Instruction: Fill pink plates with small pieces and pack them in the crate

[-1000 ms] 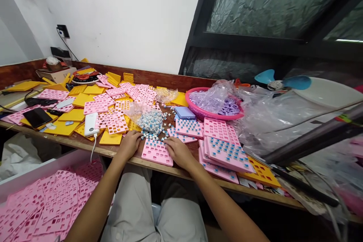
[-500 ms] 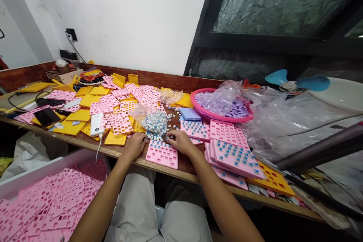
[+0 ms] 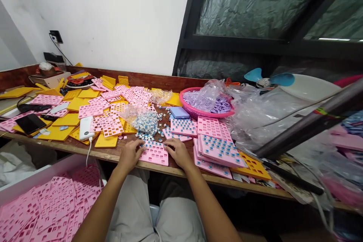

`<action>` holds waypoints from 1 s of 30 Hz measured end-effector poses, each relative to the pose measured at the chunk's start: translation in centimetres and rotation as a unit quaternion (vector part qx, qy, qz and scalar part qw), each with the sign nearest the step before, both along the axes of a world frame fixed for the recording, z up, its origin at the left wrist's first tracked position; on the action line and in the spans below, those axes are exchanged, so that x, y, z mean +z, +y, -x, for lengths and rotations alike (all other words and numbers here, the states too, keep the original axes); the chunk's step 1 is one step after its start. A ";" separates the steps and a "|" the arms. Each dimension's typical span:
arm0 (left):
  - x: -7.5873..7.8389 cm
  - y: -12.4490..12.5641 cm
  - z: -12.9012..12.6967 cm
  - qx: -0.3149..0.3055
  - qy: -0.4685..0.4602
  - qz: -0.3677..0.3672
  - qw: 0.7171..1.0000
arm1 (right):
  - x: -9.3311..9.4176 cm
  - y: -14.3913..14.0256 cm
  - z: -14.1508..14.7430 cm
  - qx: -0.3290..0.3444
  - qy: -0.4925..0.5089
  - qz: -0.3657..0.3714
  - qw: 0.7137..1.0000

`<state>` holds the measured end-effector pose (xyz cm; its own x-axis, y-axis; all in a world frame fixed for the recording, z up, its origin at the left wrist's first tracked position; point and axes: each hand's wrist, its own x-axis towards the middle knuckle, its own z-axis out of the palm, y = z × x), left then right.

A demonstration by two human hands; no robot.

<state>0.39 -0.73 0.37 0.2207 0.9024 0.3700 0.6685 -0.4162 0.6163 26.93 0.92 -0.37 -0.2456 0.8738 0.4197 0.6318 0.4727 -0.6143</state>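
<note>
A pink panel with square cut-outs (image 3: 154, 155) lies flat at the table's front edge, with small blue-and-white pieces in its upper rows. My left hand (image 3: 131, 154) is at its left side, thumb and fingers bent together over the upper left part. At the upper right corner, my right hand (image 3: 179, 152) has its fingers pinched at the panel's edge. Any small piece between either hand's fingertips is too tiny to make out. Just behind the panel, a heap of loose blue-and-white pieces (image 3: 146, 123) spills from a clear bag.
Filled pink panels (image 3: 221, 150) are stacked to the right. Behind them stands a pink basket (image 3: 205, 112) of purple pieces. Yellow panels (image 3: 106, 140), a white power bank (image 3: 86, 128) and a phone (image 3: 30, 123) lie left. A bin (image 3: 11, 193) of pink panels stands below.
The view has turned to the right. Both hands have drawn back from the edge of the loose heap, and their fingertips are now over the pink panel's sides.
</note>
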 end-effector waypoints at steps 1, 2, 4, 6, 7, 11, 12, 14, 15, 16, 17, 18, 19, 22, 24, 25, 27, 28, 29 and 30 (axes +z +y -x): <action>-0.1 -0.1 -0.2 0.019 0.026 -0.009 0.999 | -0.1 0.1 0.0 0.000 0.000 0.002 1.000; -0.1 -0.2 -0.4 0.033 0.051 -0.018 0.998 | -0.2 0.1 0.0 -0.003 0.000 0.004 1.000; 0.0 -0.1 -0.6 0.048 0.083 -0.030 0.995 | -0.4 0.1 -0.1 -0.011 -0.005 0.007 1.000; 0.4 0.1 -0.8 0.052 0.091 -0.021 0.994 | -0.6 0.1 0.0 -0.018 -0.012 0.005 1.000; 0.7 0.3 -0.9 0.050 0.095 -0.009 0.994 | -0.6 0.1 0.0 -0.024 -0.016 0.004 1.000; 2.1 0.7 -1.4 0.018 0.165 0.038 0.985 | -0.8 0.1 0.1 -0.054 -0.019 0.002 0.998; 2.4 0.7 -1.4 0.008 0.187 0.041 0.982 | -0.8 0.1 0.1 -0.057 -0.013 0.001 0.998; 2.8 0.5 -1.2 -0.011 0.210 0.042 0.977 | -0.7 0.1 0.1 -0.054 -0.001 -0.005 0.999; 2.8 0.5 -1.0 -0.023 0.207 0.042 0.977 | -0.7 0.0 0.2 -0.049 0.000 -0.012 0.999; 2.8 0.4 -0.8 -0.035 0.197 0.042 0.979 | -0.6 0.0 0.2 -0.045 -0.003 -0.021 0.999; 2.8 0.5 -0.5 -0.045 0.183 0.040 0.981 | -0.6 -0.1 0.3 -0.042 -0.011 -0.030 0.999; 2.7 0.6 -0.2 -0.047 0.168 0.039 0.984 | -0.5 -0.2 0.4 -0.042 -0.021 -0.037 0.998; 2.7 0.7 0.0 -0.043 0.159 0.039 0.986 | -0.4 -0.2 0.5 -0.044 -0.030 -0.041 0.998; 3.0 1.2 0.0 0.007 0.174 0.059 0.983 | -0.2 -0.3 0.9 -0.060 -0.044 -0.044 0.996; 3.3 1.4 -0.3 0.024 0.205 0.071 0.976 | -0.3 -0.2 0.9 -0.070 -0.038 -0.041 0.996; 3.3 1.4 -0.4 0.022 0.217 0.071 0.973 | -0.4 -0.1 0.8 -0.073 -0.027 -0.036 0.996; 3.0 1.1 -0.7 0.006 0.220 0.060 0.974 | -0.6 0.1 0.6 -0.074 0.004 -0.023 0.997; 2.7 0.9 -0.7 0.001 0.209 0.050 0.977 | -0.7 0.3 0.4 -0.074 0.016 -0.017 0.997; 2.2 0.7 -0.7 -0.001 0.190 0.038 0.981 | -0.8 0.4 0.4 -0.072 0.023 -0.013 0.997; 1.7 0.4 -0.6 0.001 0.165 0.026 0.986 | -0.9 0.4 0.3 -0.072 0.023 -0.012 0.997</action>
